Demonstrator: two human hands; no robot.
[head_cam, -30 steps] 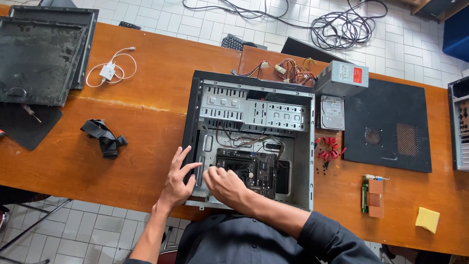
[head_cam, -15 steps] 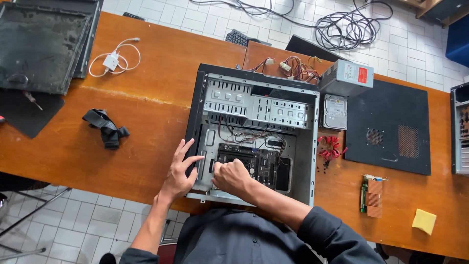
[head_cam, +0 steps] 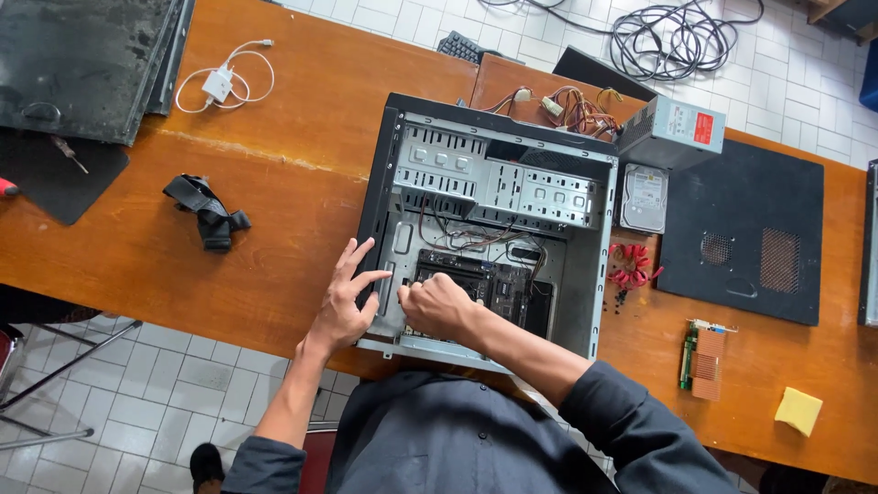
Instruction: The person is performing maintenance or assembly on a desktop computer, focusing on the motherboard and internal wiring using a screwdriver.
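An open desktop computer case (head_cam: pixel 498 174) lies on its side on the wooden table (head_cam: pixel 274 247), with a dark motherboard (head_cam: pixel 494 288) in its bottom. My left hand (head_cam: pixel 347 297) rests with spread fingers on the case's left front edge. My right hand (head_cam: pixel 437 306) is curled inside the case over the motherboard's left side; what its fingers pinch is hidden. Thin wires (head_cam: pixel 457 240) run across the case above the board.
A power supply (head_cam: pixel 672 133) with a cable bundle, a hard drive (head_cam: pixel 644 198), a black side panel (head_cam: pixel 750 233), red cables (head_cam: pixel 631 265), an expansion card (head_cam: pixel 702 359), a yellow sponge (head_cam: pixel 797 409), a black strap (head_cam: pixel 206 212), a white charger (head_cam: pixel 219 84) and dark panels (head_cam: pixel 78 64) surround the case.
The view has shifted slightly and closer. My right hand has stayed inside the case over the board, drawing a little toward my left hand, which keeps its place on the case edge.
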